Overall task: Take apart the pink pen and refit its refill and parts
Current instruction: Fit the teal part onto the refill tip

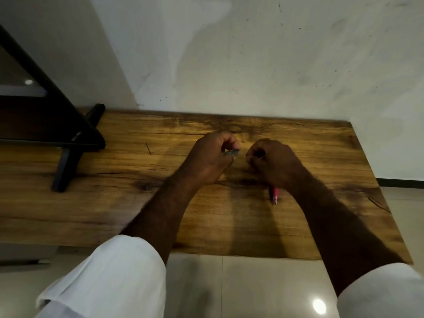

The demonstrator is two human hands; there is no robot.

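Two hands are working close together over the middle of the wooden table [114,203], nearer its far edge than its near one. The left hand [210,159] is pinching a small greenish piece [230,153] between thumb and fingertips, holding it roughly level and pointing it toward the other hand. The right hand [274,162] is curling round the pink pen [275,195]. The barrel is running down through the fist, so only the pink lower end and its metal tip are poking out beneath the heel of the hand, toward the table's near edge and just above the wood. A thin pale sliver [262,156] is showing at the right fingertips; it is too small to tell whether it is the refill or a spring. The pen is looking light, stiff and smooth, so it is likely calling for a firm wrap around the barrel's middle. The loose bits are tiny and apt to slip or roll, and are best pinched at their ends over the table. A dark stand [68,143] is sitting at the far left corner.
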